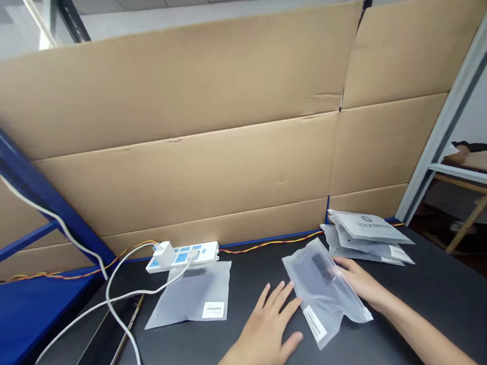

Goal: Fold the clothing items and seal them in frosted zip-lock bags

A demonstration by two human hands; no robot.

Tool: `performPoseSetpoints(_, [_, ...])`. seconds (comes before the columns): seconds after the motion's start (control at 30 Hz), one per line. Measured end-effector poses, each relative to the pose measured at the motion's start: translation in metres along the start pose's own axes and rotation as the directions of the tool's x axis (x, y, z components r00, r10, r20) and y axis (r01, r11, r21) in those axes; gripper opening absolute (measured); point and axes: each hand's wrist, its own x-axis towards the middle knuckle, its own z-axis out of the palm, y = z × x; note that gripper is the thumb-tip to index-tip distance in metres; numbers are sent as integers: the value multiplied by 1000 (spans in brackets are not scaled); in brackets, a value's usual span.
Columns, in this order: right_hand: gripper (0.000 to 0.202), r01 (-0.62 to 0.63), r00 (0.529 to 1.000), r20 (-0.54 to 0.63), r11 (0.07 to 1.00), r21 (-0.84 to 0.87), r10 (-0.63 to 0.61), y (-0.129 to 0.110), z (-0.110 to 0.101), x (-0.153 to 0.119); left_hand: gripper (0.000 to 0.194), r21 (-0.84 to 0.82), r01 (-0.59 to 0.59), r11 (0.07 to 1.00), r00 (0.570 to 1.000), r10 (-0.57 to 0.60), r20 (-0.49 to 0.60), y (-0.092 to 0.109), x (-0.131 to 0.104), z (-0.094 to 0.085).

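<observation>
We grasp frosted bag (313, 283) by zip edge in right hand (361, 282); left hand (266, 334) lies open, fingers spread, just beside it, contact unclear
Bag sits between our hands, near bag stack (366, 232)
Bag could slip if our pinch is light; right knuckles could nudge stack askew

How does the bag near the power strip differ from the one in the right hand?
The flat bag lies fairly smooth; the held bag is puckered. The flat bag's label is at its lower right, the held bag's at its lower left, slanting. Both are translucent, with a white label.
</observation>
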Motion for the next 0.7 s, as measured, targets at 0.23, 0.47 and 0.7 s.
performPoseSetpoints(0.23, [30, 137, 982, -113, 979, -149, -154, -1, -1, 0, 57, -38, -85, 996, 993, 88, 80, 3, -5, -9])
performPoseSetpoints(0.47, [33, 173, 884, -418, 977, -123, -209, -7, -18, -13, 48, 60, 39, 997, 998, -36, -58, -3, -15, -7])
performPoseSetpoints(0.7, [55, 30, 870, -486, 978, 208, 76, 28, -15, -98, 44, 183, 268, 946, 950, -228, -213, -21, -9, 1])
